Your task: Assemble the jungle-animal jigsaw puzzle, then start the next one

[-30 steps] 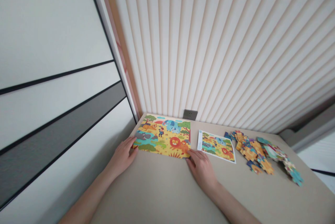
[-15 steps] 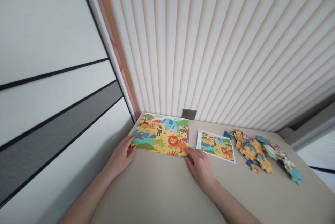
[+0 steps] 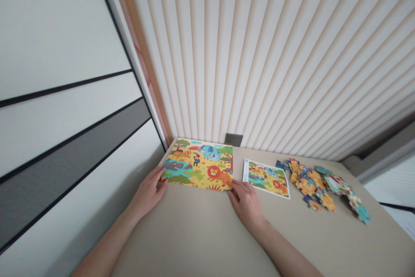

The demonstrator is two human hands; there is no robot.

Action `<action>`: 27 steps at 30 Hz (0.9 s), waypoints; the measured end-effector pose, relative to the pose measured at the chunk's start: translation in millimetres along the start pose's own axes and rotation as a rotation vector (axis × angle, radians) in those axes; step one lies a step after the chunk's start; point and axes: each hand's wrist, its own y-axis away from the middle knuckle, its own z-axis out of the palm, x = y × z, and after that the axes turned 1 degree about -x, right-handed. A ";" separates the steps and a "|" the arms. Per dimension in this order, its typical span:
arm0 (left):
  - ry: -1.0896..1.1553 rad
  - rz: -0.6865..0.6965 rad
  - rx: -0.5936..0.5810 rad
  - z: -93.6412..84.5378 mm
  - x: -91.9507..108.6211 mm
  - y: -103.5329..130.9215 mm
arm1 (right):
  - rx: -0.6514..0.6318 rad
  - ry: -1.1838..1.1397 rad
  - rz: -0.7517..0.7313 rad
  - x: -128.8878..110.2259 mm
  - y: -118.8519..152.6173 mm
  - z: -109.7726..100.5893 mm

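Observation:
A colourful animal picture board (image 3: 197, 167), showing lions, elephants and a hippo, lies flat at the back left of the table. My left hand (image 3: 151, 192) holds its lower left corner, fingers along the side and thumb at the front edge. At the lower right corner, my right hand (image 3: 246, 203) grips the board with its fingers on the edge and thumb below. Just right of that hand lies a smaller white-bordered picture card (image 3: 267, 179) with the same scene. No piece seams can be made out on the board.
A heap of loose jigsaw pieces (image 3: 309, 184) lies on the beige table (image 3: 194, 234) to the right, with a second group of pieces (image 3: 343, 190) beside it. A ribbed cream wall panel (image 3: 227, 52) with a dark socket (image 3: 234, 139) rises behind. White cabinet panels (image 3: 65, 30) stand at left.
The view has shifted very slightly. Both hands stay at the board's lower corners, and the board, card and pieces keep their places.

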 end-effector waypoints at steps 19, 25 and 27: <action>-0.048 0.003 0.012 7.0 -13.8 3.2 | 0.010 0.064 -0.039 -4.9 -0.8 0.8; -0.056 0.019 0.016 10.7 -21.0 4.7 | 0.039 0.165 -0.012 20.7 10.6 -28.0; -0.062 0.026 0.016 11.9 -23.0 4.9 | 0.064 0.208 0.026 41.4 19.6 -42.8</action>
